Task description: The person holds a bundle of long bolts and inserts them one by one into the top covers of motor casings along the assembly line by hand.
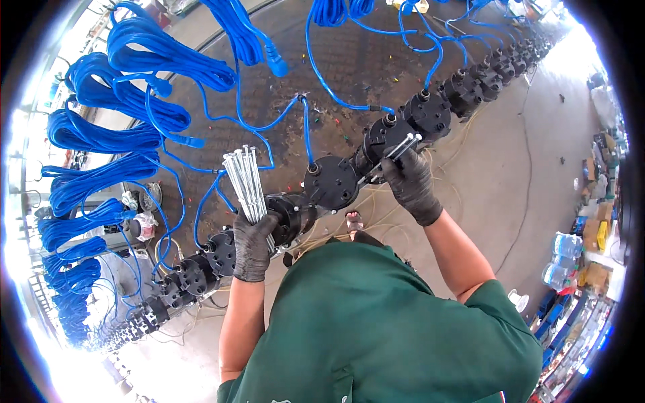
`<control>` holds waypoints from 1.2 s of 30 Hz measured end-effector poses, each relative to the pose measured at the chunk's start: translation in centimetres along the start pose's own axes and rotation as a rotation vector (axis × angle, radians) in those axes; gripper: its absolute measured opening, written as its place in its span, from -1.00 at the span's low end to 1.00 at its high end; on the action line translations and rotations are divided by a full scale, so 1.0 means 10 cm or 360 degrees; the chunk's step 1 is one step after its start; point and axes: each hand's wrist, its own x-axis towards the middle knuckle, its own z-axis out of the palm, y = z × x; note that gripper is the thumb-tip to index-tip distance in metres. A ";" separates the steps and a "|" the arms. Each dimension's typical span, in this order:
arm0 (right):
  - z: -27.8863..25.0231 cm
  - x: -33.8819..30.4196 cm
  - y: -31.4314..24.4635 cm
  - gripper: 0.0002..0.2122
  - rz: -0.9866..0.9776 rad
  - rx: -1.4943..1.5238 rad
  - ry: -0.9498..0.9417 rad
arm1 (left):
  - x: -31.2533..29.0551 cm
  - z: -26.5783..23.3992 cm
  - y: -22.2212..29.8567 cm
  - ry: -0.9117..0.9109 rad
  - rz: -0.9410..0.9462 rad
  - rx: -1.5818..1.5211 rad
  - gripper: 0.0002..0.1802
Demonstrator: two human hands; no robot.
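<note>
My left hand [252,247], in a dark grey glove, is closed around a thick bundle of long silver bolts [244,180], heads pointing up and away from me. My right hand [412,187], gloved the same way, grips a few long bolts [402,147] held slantwise. Their lower ends reach the gap beside a round black motor-like housing [330,183]; whether they sit in holes there I cannot tell. Just beyond the right hand is another black housing [388,139] with a blue cable from its top. The left hand is in front of a further black unit [289,218].
The black housings run in a long diagonal row, lower left to upper right. Coiled blue cables [168,57] hang along the left and far side, their leads crossing to the housings. Water bottles [563,258] and boxes line the right side. Thin hoses [459,158] lie on the floor.
</note>
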 end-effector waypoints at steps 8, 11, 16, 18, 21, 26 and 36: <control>-0.11 0.07 -0.02 -0.82 -0.0121 -0.0149 -0.0143 | 0.00 0.03 0.01 0.0085 0.0050 0.0176 -0.60; -0.14 0.11 -0.04 -0.80 -0.0251 -0.0110 -0.0266 | 0.02 0.03 -0.02 0.0097 0.0022 0.0106 -0.61; -0.16 0.14 -0.07 -0.78 -0.0322 -0.0009 -0.0286 | -0.04 0.11 0.10 0.0149 0.0041 0.0216 -0.64; -0.14 0.14 -0.06 -0.79 -0.0241 0.0026 -0.0354 | -0.04 0.10 0.10 0.0133 0.0007 0.0240 -0.65; -0.11 0.15 -0.01 -0.77 -0.0310 0.0042 -0.0335 | -0.02 0.08 0.05 0.0159 0.0049 0.0246 -0.65; -0.15 0.27 -0.25 -0.74 -0.0465 -0.0165 -0.0747 | -0.03 0.08 0.04 0.0186 0.0063 0.0201 -0.67; -0.27 0.58 -0.13 -0.80 -0.0205 -0.0194 -0.1071 | -0.01 0.15 0.11 0.0220 0.0013 0.0224 -0.62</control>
